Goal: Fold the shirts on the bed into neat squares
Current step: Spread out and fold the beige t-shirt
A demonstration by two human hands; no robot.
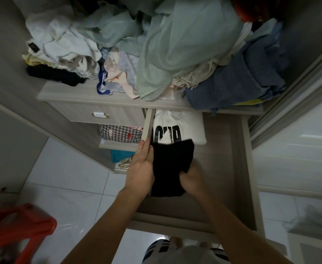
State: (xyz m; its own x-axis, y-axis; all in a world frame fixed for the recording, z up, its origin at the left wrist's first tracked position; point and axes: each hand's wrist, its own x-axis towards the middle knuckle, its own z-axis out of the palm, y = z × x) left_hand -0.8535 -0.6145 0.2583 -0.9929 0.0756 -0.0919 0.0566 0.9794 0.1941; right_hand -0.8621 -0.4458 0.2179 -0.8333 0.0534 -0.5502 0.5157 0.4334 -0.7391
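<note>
A person stands over an open drawer and looks down into it. Both hands hold a folded black shirt above the left side of the drawer. The left hand lies flat along the shirt's left edge with its fingers straight and close together, next to the drawer's side wall. The right hand grips the shirt's right edge with curled fingers. Just behind the black shirt, a folded white shirt with dark letters lies inside the drawer. Above the drawer, a shelf carries a messy pile of clothes. A red stool stands on the tiled floor at the lower left.
</note>
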